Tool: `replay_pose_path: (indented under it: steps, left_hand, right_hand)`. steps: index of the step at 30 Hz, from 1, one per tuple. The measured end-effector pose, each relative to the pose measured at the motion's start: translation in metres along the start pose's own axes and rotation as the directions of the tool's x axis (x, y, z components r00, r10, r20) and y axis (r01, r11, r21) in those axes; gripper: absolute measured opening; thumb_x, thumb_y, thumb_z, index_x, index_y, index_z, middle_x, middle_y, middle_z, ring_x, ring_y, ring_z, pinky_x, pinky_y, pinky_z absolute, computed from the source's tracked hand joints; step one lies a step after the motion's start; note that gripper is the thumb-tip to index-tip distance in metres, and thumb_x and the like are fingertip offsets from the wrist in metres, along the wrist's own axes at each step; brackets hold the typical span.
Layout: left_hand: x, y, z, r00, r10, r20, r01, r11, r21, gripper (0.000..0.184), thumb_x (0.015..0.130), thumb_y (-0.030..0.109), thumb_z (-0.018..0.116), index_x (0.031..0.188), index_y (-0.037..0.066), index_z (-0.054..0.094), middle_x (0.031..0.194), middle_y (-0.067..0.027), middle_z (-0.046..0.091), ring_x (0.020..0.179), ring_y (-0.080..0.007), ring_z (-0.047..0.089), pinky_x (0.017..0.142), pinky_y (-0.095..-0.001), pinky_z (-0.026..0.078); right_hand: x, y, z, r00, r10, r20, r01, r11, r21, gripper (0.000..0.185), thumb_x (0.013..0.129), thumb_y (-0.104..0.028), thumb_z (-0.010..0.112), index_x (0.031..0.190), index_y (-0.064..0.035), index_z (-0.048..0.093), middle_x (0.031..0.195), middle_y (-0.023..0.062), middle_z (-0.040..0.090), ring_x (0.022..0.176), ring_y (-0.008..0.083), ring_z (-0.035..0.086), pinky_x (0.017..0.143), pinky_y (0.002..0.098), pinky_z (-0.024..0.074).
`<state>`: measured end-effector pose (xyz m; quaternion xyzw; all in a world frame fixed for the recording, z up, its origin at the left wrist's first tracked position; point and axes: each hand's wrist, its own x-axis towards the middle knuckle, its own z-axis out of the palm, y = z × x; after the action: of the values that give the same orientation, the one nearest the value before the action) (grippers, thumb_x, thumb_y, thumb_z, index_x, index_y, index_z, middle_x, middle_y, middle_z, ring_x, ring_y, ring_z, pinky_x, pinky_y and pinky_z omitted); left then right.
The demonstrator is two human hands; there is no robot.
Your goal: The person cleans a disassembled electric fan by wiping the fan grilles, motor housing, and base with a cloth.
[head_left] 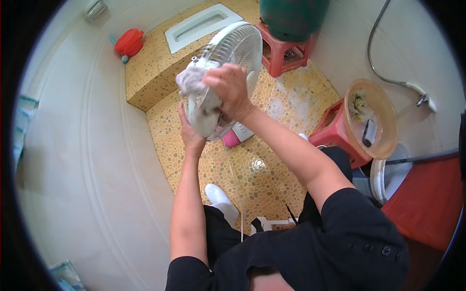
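Okay, fan (253,63) up front, held in front of the person, round wire guard tilted, over the pebble-pattern floor (194,169). Pink-and-white base (238,135) shows just below the guard. Right hand (229,92): fingers bent and closed over a wet-looking greyish cloth (206,116), pressing it against the guard; the cloth bunches out past the fingertips and hangs down the near side. Left hand (191,136): at the lower left edge of the guard, thumb side pointing up, other fingers mostly hidden by cloth and fan, so can't tell how far closed it is or exactly what it grips.

Thin pale cord (235,179) runs over the floor toward the person, passing beside a white boot (217,195). White suds (297,104) on the floor to the right of the fan.

Person's right: peach basin (389,123) on a red stool (337,138), yellow-green rag (359,105) and a brush (369,133) inside. White bucket (378,179) partly under the basin. Hose (371,43) and shower head (424,99) by the wall above.

Far side: green tub (293,17) on another red stool, the far stool (276,58). Squat toilet (204,27) on the raised step (150,80), red container (129,42) near its left edge.
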<state>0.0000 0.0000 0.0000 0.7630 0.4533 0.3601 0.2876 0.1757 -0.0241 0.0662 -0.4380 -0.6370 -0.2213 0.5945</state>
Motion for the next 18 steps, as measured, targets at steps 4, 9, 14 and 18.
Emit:
replay_pose_path:
  steps: [4,9,14,18]
  left_hand:
    - [0.004,-0.002,0.006,0.971,-0.217,0.099,0.204,0.545,-0.813,0.09,0.077,0.034,0.074,0.146,0.013,0.021,0.14,-0.0094,0.041,0.128,-0.0236,0.041,0.108,-0.0384,0.032]
    - [0.022,0.027,0.01,0.978,0.146,-0.15,-0.172,0.969,-0.179,0.091,0.078,0.011,0.074,0.148,0.009,0.015,0.146,-0.0092,0.032,0.13,-0.0227,0.038,0.109,-0.0366,0.03]
    - [0.042,0.042,0.011,0.99,0.057,-0.131,-0.087,0.968,-0.235,0.103,0.068,0.012,0.081,0.147,0.006,0.015,0.145,-0.0212,0.03,0.133,-0.0323,0.033,0.108,-0.0404,0.029]
    - [0.049,0.045,0.001,0.999,-0.047,0.001,0.044,0.938,-0.343,0.098,0.069,0.011,0.081,0.146,0.006,0.021,0.137,-0.0232,0.043,0.123,-0.0333,0.046,0.103,-0.0418,0.037]
  right_hand:
    - [-0.027,-0.001,-0.003,1.0,0.012,0.021,-0.014,0.997,0.076,0.033,0.071,-0.032,0.069,0.098,-0.0165,0.059,0.099,-0.0002,0.059,0.095,0.0224,0.05,0.087,0.0379,0.0366]
    - [-0.017,0.034,-0.011,0.969,0.176,-0.173,-0.103,0.926,0.364,0.035,0.065,-0.007,0.065,0.098,-0.0138,0.058,0.099,0.0058,0.057,0.096,0.0298,0.052,0.086,0.041,0.0421]
    - [0.01,0.121,-0.029,0.808,0.454,-0.377,-0.376,0.888,0.263,0.037,0.083,-0.015,0.061,0.119,-0.0067,0.056,0.118,0.0142,0.056,0.11,0.0332,0.052,0.094,0.0444,0.0397]
    - [0.02,0.118,-0.004,0.917,0.164,-0.363,-0.217,0.97,-0.111,0.033,0.084,-0.013,0.06,0.116,-0.0102,0.062,0.111,0.013,0.06,0.103,0.0265,0.056,0.092,0.0356,0.044]
